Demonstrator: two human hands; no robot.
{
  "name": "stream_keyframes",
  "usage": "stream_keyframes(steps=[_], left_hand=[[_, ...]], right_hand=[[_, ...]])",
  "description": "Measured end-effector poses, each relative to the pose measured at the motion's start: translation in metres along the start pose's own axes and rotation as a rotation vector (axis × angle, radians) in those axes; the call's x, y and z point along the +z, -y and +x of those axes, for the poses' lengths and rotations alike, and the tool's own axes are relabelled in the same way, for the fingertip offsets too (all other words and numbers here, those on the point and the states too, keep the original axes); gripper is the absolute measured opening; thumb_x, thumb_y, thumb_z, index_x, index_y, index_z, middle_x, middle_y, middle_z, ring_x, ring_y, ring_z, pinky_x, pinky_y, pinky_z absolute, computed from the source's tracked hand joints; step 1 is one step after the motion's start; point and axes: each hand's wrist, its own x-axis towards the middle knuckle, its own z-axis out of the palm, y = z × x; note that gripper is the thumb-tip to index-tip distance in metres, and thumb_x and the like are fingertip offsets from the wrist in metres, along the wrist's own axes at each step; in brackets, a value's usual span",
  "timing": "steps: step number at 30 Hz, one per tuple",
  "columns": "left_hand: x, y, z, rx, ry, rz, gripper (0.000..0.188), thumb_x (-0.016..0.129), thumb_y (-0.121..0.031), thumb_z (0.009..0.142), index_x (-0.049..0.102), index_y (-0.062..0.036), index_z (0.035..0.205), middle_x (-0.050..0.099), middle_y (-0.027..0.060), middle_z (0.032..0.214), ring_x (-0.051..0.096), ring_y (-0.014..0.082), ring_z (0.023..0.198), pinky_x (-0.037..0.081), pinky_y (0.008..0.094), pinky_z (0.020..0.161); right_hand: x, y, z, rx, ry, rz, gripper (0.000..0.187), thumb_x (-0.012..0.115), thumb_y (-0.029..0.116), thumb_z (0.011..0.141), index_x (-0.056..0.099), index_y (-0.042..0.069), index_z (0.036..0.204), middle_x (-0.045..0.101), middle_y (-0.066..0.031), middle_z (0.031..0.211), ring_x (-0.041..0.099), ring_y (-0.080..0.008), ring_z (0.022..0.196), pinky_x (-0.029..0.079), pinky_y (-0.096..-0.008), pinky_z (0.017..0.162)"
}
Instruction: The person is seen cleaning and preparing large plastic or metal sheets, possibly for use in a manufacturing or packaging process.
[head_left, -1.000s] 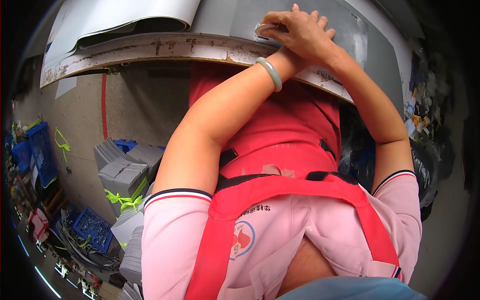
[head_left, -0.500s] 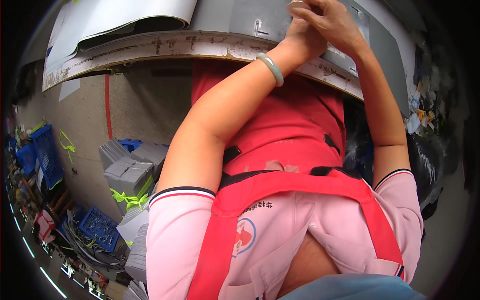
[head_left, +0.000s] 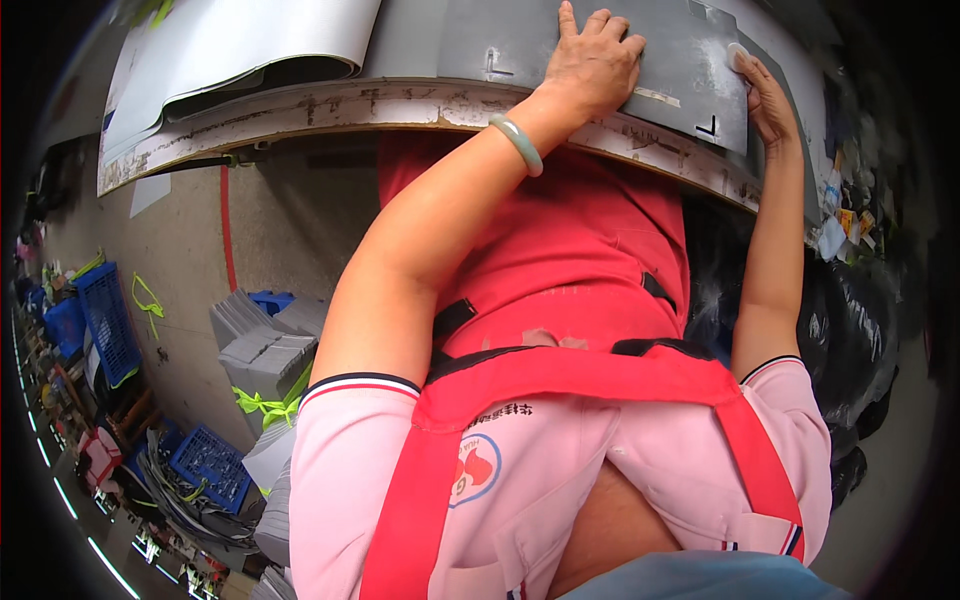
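My left hand (head_left: 597, 68) lies on a dark grey sheet (head_left: 690, 70) on the worktable, its fingers stretched out and apart. A pale green bangle (head_left: 518, 145) circles that wrist. At the sheet's right edge my right hand (head_left: 768, 98) pinches a small white rounded piece (head_left: 736, 52), whose exact kind I cannot make out. Whitish smears run along the sheet beside that piece. The sheet bears L-shaped corner marks (head_left: 707, 127) and a pale strip (head_left: 656, 97) near its front edge.
A large white sheet (head_left: 270, 45) with a curled front edge covers the table's left side. The worn table edge (head_left: 400, 105) runs before me. Bundled grey sheets (head_left: 262, 350) and blue crates (head_left: 210, 465) stand on the floor at left, black plastic bags (head_left: 850, 310) at right.
My hands were close together above the sheet; they have parted. The right one has moved right with the white piece to the sheet's edge, and the left now rests flat.
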Motion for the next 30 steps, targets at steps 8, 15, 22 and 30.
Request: stream_keyframes(steps=[8,15,22,30], left_hand=[[-0.05,-0.032,-0.04,0.291,-0.16,-0.677,0.028,0.069,-0.007,0.088,0.07,-0.0133,0.115,0.067,0.0043,0.108,0.062,0.0244,0.103,0.046,0.0411,0.091],[-0.066,0.053,-0.034,0.096,0.291,-0.364,0.03,0.081,-0.017,0.082,0.076,-0.0099,0.111,0.067,0.0056,0.119,0.065,0.0279,0.106,0.053,0.0389,0.093],[-0.066,0.078,-0.025,0.059,0.445,-0.558,0.019,0.077,-0.015,0.085,0.077,-0.0045,0.101,0.068,0.0076,0.116,0.067,0.0312,0.101,0.055,0.0392,0.088],[-0.055,0.045,-0.029,0.337,0.34,-0.259,0.034,0.065,-0.003,0.088,0.068,-0.0078,0.121,0.065,0.0076,0.11,0.063,0.0272,0.105,0.055,0.0385,0.092]], right_hand=[[0.017,-0.026,0.004,-0.101,-0.06,0.371,0.03,0.077,0.036,0.094,0.072,0.013,0.113,0.071,0.0018,0.109,0.067,-0.0087,0.096,0.055,-0.0249,0.089],[0.021,-0.038,0.036,-0.183,-0.098,0.563,0.04,0.071,0.026,0.098,0.063,0.006,0.132,0.072,-0.0067,0.117,0.071,-0.0214,0.1,0.059,-0.0379,0.091],[0.038,-0.031,0.021,-0.135,-0.086,0.533,0.037,0.071,0.023,0.098,0.064,0.007,0.13,0.073,-0.0082,0.115,0.072,-0.0207,0.1,0.06,-0.0368,0.089],[0.041,-0.027,0.008,-0.123,-0.05,0.551,0.038,0.074,0.025,0.096,0.065,0.007,0.129,0.074,-0.0089,0.113,0.072,-0.0214,0.099,0.06,-0.0377,0.089]])
